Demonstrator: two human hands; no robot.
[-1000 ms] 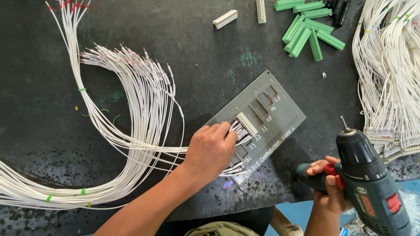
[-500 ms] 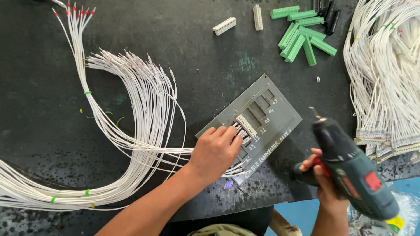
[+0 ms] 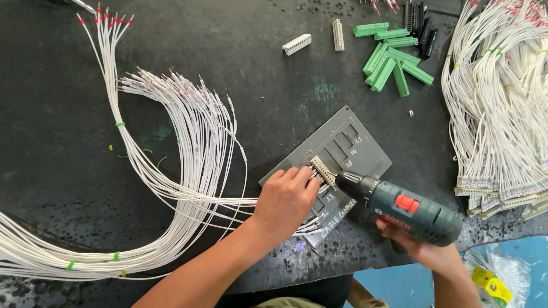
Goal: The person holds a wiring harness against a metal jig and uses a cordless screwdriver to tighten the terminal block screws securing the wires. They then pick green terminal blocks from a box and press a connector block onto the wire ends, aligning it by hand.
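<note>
A: Left of our fingers we see the big white wire bundle (image 3: pixel 171 171) fanning over the black table (image 3: pixel 57 171).

B: Under them lies the grey jig plate (image 3: pixel 348 142). Our right hand (image 3: pixel 422 248) wraps the green drill (image 3: pixel 411 208), fingers curled on its grip.

A: Our left hand (image 3: pixel 285 197) holds its fingers together, pressing wire ends at the pale connector (image 3: pixel 322 170). The drill tip seems to touch it.
</note>
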